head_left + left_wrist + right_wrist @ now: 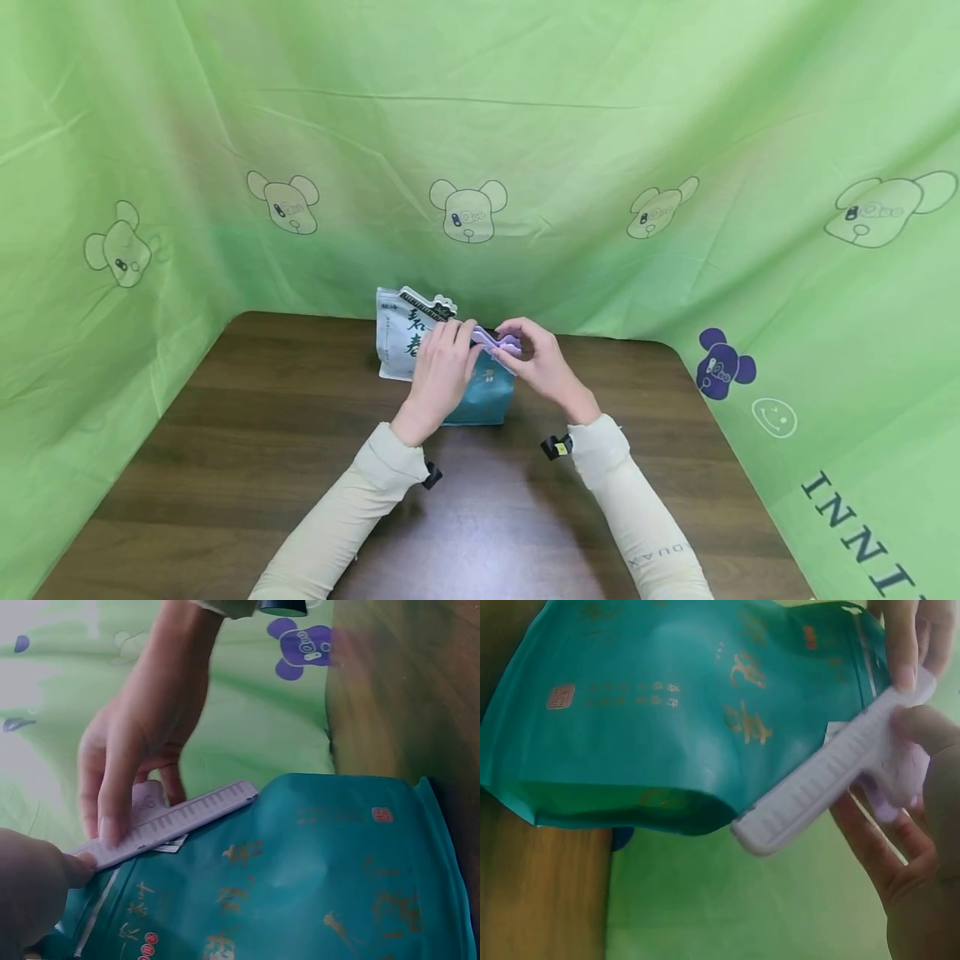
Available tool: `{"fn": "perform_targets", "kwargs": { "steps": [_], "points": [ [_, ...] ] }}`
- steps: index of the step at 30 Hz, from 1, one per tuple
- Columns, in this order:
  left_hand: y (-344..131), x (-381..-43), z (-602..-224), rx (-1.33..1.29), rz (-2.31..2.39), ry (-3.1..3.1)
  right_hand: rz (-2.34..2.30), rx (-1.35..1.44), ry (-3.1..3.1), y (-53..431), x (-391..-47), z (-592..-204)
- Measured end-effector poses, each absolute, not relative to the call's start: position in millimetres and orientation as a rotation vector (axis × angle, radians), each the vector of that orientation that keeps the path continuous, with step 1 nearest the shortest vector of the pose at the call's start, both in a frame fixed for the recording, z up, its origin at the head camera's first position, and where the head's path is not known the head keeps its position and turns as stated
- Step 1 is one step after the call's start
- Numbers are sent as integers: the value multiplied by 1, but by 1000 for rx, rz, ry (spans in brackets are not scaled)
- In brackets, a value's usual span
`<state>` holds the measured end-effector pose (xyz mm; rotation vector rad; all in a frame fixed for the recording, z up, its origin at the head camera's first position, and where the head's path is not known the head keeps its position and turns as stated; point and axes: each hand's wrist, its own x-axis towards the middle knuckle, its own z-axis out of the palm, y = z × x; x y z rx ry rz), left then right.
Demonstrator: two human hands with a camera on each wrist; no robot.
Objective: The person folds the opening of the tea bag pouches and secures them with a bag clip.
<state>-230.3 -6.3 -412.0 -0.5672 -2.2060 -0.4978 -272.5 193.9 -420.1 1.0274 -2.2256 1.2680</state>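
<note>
A teal tea bag [483,396] with gold lettering stands upright on the table. A pale purple bag clip [810,791] with a ridged bar lies slanted across its upper edge. My right hand [543,362] pinches the clip's handle, thumb on the near side and fingers behind. At the clip's other end, my left hand [442,367] pinches the bar close to the bag's corner; its fingers behind are partly hidden. A small white label [172,844] shows just under the bar.
A white tea bag [396,333] with dark characters stands behind my left hand, a black-and-white clip [429,304] across its top corner. Both bags are on the brown wooden table [300,433]. A green printed cloth [465,125] hangs around the back and sides.
</note>
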Motion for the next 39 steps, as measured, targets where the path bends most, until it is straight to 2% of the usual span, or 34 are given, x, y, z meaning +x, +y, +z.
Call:
{"fn": "perform_targets", "kwargs": {
  "steps": [6,10,24,39],
  "points": [
    [-3,-229,-414,-552,-512,-2188,832,1086,-2302,187,-266,-415],
    [-2,-229,-413,-575,-548,-2160,720,1094,-2305,188,-263,-413],
    [25,-246,-398,-683,-667,-2241,683,971,-2295,217,-262,-408],
    [45,-291,-387,-736,-650,-2329,694,822,-2301,234,-297,-408]
  ]
}}
